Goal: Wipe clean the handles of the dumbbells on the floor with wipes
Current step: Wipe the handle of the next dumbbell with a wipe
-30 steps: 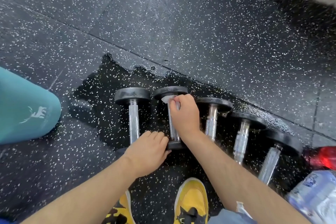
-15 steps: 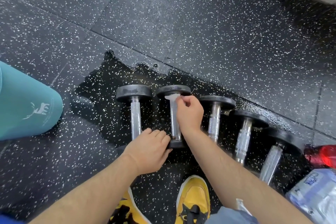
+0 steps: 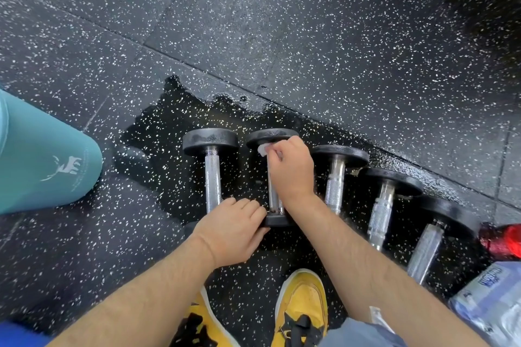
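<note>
I see five dumbbells lying in a row on the speckled black floor [image 3: 310,36], inside a dark wet patch [image 3: 158,132]. My right hand [image 3: 293,169] is closed around the handle of the second dumbbell [image 3: 272,135] from the left, its grip pinching a small white wipe [image 3: 263,149] against the top of the bar, just below the far weight plate. My left hand [image 3: 234,229] rests on the near end of that same dumbbell, fingers curled against the near plate; its grip is closed on the plate's edge as far as I can tell. The first dumbbell [image 3: 211,149] lies just to the left, untouched. The third dumbbell [image 3: 337,172], fourth dumbbell [image 3: 384,200] and fifth dumbbell [image 3: 428,245] fan out to the right. A teal bottle [image 3: 42,155] lies at the left edge. A red bottle [image 3: 501,239] and a pack of wipes [image 3: 490,298] sit at the right edge. Two yellow shoes [image 3: 304,301] show at the bottom.
</note>
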The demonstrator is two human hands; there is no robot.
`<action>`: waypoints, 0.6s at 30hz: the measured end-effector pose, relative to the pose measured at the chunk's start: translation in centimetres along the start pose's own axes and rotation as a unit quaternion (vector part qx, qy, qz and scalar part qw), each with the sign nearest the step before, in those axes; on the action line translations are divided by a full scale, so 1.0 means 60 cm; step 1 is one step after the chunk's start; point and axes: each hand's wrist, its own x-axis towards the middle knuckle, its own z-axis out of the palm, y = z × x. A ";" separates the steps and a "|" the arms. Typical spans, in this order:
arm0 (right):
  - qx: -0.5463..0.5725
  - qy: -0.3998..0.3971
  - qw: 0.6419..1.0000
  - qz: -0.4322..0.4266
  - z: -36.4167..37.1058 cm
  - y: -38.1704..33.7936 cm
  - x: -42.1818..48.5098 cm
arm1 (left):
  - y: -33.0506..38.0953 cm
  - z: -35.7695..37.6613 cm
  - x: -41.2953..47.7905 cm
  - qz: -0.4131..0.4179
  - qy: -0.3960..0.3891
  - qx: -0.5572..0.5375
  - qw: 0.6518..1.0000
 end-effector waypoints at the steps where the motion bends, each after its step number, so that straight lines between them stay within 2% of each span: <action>1: 0.026 0.001 0.999 0.040 -0.001 -0.003 0.002 | 0.000 0.001 0.000 0.001 0.001 -0.002 1.000; 5: 0.151 0.022 0.968 0.199 -0.010 -0.007 -0.011 | 0.000 0.006 -0.003 -0.004 -0.003 -0.003 1.000; 8: 0.213 0.040 0.943 0.251 -0.014 -0.003 -0.012 | -0.001 0.005 -0.001 -0.005 0.004 -0.002 1.000; 14: 0.079 -0.024 0.995 0.062 -0.009 -0.018 -0.011 | 0.001 0.003 0.000 -0.006 0.007 -0.007 1.000; 18: 0.051 -0.064 0.995 0.053 -0.005 -0.005 -0.028 | 0.001 0.002 -0.005 -0.008 0.000 -0.013 1.000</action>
